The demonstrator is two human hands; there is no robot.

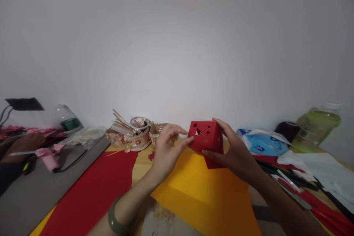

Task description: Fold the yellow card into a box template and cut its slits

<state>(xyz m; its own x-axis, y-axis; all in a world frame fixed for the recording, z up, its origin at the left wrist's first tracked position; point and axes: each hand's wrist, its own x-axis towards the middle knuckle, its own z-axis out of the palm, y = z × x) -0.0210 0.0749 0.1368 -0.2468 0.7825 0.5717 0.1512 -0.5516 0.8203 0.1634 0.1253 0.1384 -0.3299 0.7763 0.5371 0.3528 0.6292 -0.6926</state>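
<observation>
Head view: a red box with cut-out holes (205, 137) is held up over a yellow sheet (204, 195) between both hands. By the left hand (169, 149), its left side is pinched between thumb and fingers; by the right hand (235, 151), half-open, its right side is gripped, thumb low and fingers at the top.

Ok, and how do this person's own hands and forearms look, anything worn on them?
The left hand has a thin gold-coloured ring on one finger and a smooth, rounded green bangle at the wrist. The right hand shows no jewellery. Both are gloveless, with no sleeve visible on either forearm.
</observation>
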